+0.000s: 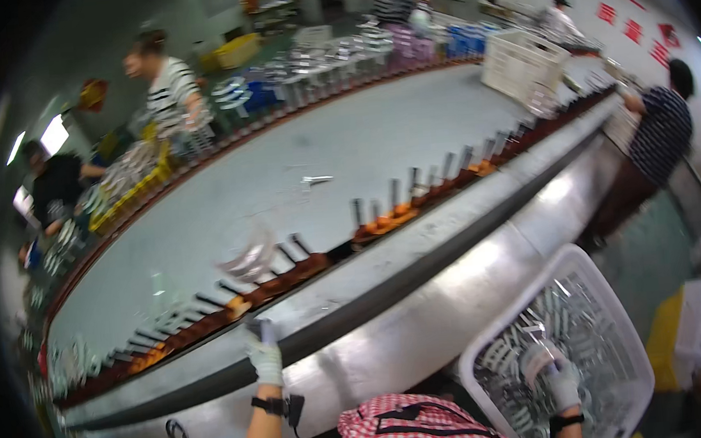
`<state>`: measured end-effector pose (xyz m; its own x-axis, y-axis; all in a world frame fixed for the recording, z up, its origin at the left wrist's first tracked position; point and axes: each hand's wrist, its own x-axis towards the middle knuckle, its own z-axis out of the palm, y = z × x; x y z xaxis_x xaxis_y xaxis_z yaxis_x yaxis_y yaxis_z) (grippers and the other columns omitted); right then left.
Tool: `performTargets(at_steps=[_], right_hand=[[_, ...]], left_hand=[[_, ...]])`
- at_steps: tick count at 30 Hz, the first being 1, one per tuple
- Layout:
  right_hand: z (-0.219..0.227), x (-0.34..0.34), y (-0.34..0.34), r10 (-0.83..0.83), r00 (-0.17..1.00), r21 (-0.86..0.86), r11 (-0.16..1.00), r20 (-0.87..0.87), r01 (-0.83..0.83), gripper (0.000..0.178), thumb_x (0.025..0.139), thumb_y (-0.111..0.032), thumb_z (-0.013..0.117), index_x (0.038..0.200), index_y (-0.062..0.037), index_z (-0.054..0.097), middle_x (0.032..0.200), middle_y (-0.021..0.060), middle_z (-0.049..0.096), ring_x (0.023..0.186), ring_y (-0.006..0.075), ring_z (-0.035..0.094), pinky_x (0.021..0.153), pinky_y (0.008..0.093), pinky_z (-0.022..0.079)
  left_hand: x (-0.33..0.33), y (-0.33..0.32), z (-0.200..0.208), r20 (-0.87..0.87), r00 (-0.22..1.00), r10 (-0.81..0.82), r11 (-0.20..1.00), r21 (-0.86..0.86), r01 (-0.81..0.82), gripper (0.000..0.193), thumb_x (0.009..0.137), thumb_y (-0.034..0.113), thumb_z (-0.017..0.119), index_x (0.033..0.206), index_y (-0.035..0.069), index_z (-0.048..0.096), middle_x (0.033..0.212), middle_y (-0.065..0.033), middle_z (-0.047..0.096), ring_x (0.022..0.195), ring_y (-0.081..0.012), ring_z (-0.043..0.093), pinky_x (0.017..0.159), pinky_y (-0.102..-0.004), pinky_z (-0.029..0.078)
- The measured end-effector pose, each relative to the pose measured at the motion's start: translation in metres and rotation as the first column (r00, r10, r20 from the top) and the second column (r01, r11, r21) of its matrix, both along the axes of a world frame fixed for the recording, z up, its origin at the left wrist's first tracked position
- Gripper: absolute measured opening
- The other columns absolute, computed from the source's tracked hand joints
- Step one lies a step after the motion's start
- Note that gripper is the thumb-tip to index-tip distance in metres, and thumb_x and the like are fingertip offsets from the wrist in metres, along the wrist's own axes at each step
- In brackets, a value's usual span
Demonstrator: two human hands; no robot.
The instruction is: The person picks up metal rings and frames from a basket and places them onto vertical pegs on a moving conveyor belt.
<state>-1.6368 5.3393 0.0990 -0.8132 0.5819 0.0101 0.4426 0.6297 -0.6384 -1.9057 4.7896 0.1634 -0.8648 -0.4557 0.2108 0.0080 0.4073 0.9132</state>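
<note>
Gloved left hand (263, 356) pinches a slim metal rod (266, 331) upright at the conveyor's peg row (289, 275); right hand (553, 372) closes on more metal parts (577, 325) inside the white basket (492, 344). Rods look stiff, light, slick; best held mid-shaft.

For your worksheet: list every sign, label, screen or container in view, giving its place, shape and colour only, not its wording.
Red wall characters: upper right, in a row on the white wall.
White slatted plastic crate: lower right, holding metal parts.
White lattice basket: far right on the table.
Yellow bin: far back.
</note>
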Motion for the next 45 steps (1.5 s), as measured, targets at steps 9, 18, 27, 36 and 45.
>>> performTargets(at_steps=[9, 18, 27, 36, 45], right_hand=[[0.158, -0.096, -0.063, 0.512, 0.858, 0.187, 0.846, -0.032, -0.499, 0.013, 0.077, -0.019, 0.058, 0.085, -0.0088, 0.061, 0.074, 0.0127, 0.058, 0.067, 0.0313, 0.058, 0.059, 0.0405, 0.046], [0.155, -0.159, -0.080, 0.625, 0.780, 0.167, 0.772, -0.030, -0.613, 0.023, 0.078, -0.020, 0.056, 0.095, -0.0049, 0.060, 0.087, 0.0108, 0.060, 0.080, 0.0289, 0.058, 0.071, 0.0386, 0.046], [0.153, -0.155, 0.008, 0.052, 0.909, -0.024, 0.997, -0.413, -0.067, 0.013, 0.081, -0.007, 0.054, 0.088, -0.0001, 0.061, 0.079, 0.0144, 0.060, 0.069, 0.0290, 0.059, 0.063, 0.0344, 0.046], [-0.021, -0.055, 0.138, -0.503, 0.864, -0.492, 0.742, 0.039, 0.454, 0.027, 0.084, -0.023, 0.052, 0.093, 0.0013, 0.062, 0.078, 0.0127, 0.063, 0.071, 0.0201, 0.059, 0.068, 0.0321, 0.045], [-0.100, -0.039, 0.252, -0.699, 0.705, -0.383, 0.623, 0.118, 0.682, 0.039, 0.080, -0.033, 0.052, 0.095, 0.0020, 0.062, 0.081, 0.0183, 0.064, 0.078, 0.0274, 0.061, 0.074, 0.0350, 0.045]], left_hand=[[0.004, 0.236, -0.015, 0.398, 0.079, -0.914, -0.006, -0.207, 0.978, 0.091, 0.069, 0.034, 0.071, 0.138, 0.003, 0.019, 0.141, -0.0220, 0.021, 0.125, -0.0349, 0.034, 0.099, -0.0401, 0.035], [-0.022, 0.272, -0.051, 0.450, -0.057, -0.891, -0.095, -0.061, 0.994, 0.034, 0.079, 0.006, 0.056, 0.112, 0.004, 0.054, 0.110, -0.0168, 0.058, 0.100, -0.0293, 0.056, 0.088, -0.0343, 0.043], [-0.207, 0.298, -0.115, 0.057, 0.563, -0.825, 0.562, 0.200, 0.803, 0.037, 0.081, 0.016, 0.057, 0.116, 0.004, 0.053, 0.110, -0.0173, 0.058, 0.103, -0.0314, 0.053, 0.093, -0.0357, 0.039], [-0.332, 0.260, -0.062, -0.029, 0.900, -0.434, 0.889, -0.178, 0.422, 0.037, 0.088, 0.026, 0.050, 0.116, 0.001, 0.051, 0.101, -0.0157, 0.063, 0.090, -0.0333, 0.058, 0.081, -0.0375, 0.045], [-0.341, 0.124, -0.080, 0.259, 0.810, -0.526, 0.667, -0.465, 0.582, 0.042, 0.087, 0.023, 0.054, 0.121, 0.000, 0.045, 0.119, -0.0161, 0.049, 0.107, -0.0260, 0.048, 0.092, -0.0346, 0.039]])
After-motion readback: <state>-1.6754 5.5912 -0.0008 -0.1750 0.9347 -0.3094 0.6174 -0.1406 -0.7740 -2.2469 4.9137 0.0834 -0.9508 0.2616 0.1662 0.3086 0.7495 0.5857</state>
